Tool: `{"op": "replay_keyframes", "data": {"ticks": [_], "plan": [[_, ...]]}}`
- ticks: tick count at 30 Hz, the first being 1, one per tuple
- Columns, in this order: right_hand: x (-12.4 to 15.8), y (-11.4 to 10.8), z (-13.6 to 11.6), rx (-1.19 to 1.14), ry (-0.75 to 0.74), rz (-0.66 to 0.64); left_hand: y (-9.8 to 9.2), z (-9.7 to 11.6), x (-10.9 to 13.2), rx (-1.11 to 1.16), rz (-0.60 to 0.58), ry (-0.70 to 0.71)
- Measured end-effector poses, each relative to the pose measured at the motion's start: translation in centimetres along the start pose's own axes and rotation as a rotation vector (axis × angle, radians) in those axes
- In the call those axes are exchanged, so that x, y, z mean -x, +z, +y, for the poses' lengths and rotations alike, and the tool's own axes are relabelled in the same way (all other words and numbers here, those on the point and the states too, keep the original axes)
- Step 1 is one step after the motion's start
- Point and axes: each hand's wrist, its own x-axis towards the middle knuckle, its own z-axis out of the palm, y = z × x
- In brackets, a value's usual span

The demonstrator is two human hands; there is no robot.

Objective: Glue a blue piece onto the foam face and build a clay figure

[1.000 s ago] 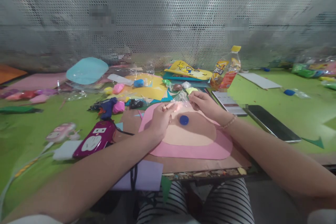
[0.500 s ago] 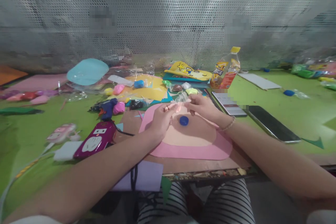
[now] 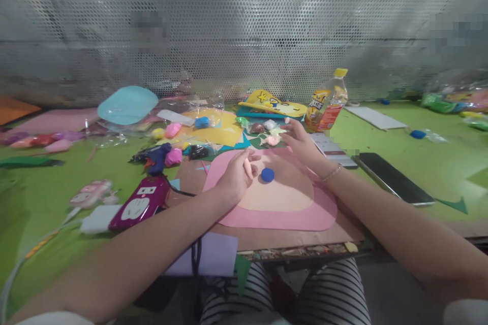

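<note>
My left hand (image 3: 237, 175) is over the left side of a peach panel (image 3: 282, 197), its fingers curled around a small peach lump of modelling clay (image 3: 248, 167). That panel lies on a larger pink rounded sheet (image 3: 274, 220). A round blue cap (image 3: 267, 175) sits on the peach panel, just right of my left hand. My right hand (image 3: 305, 148), a bracelet at its wrist, is raised past the sheet's far right edge with fingers apart and nothing visible in them. Beside its fingertips lies a pale pink clay packet (image 3: 272, 140) among other small clay packets.
A juice bottle (image 3: 327, 104) stands behind my right hand. Two phones, one dark (image 3: 394, 177), lie to the right. At left are a purple power bank (image 3: 141, 203) with cables and a dark blue glue gun (image 3: 158, 157). A yellow decorated piece (image 3: 272, 103) rests at the back.
My hands have moved apart. The right hand went up and away, and the pale pink packet now lies beyond the sheet. My left hand stayed low with the peach clay.
</note>
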Motion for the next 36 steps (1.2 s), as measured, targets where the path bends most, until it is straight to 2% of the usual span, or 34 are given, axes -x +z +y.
{"op": "replay_keyframes", "data": {"ticks": [3,5,7,10,14,17,21,26,28,31,36], "plan": [[1.0,0.2,-1.0,0.356,-0.438,-0.187,0.5,0.1,0.2,0.150,-0.040,-0.052],[1.9,0.6,-1.8,0.557,-0.615,-0.325,0.8,0.2,0.3,0.211,-0.082,-0.042],[2.7,1.2,-2.2,0.758,-0.685,-0.402,1.0,0.3,0.3,0.239,-0.099,-0.027],[3.5,2.1,-2.3,0.990,-0.741,-0.474,0.8,0.2,0.1,0.233,-0.054,-0.021],[4.3,3.0,-2.4,1.106,-0.840,-0.524,0.6,0.0,-0.1,0.250,0.016,-0.036],[4.7,3.3,-2.6,1.074,-0.850,-0.528,0.6,-0.1,-0.1,0.281,0.023,-0.059],[4.5,3.2,-2.5,0.938,-0.802,-0.496,0.7,0.0,-0.2,0.265,-0.007,-0.008],[4.2,2.3,-3.5,1.024,-0.738,-0.373,0.7,-0.1,0.0,0.159,-0.187,0.101],[4.3,1.9,-4.0,1.097,-0.716,-0.356,0.6,-0.2,0.1,0.121,-0.215,0.142],[4.4,1.7,-4.5,1.171,-0.739,-0.372,0.5,-0.2,0.2,0.098,-0.184,0.158],[4.5,1.6,-5.2,1.227,-0.722,-0.352,0.5,0.1,0.1,0.177,-0.141,0.077]]}}
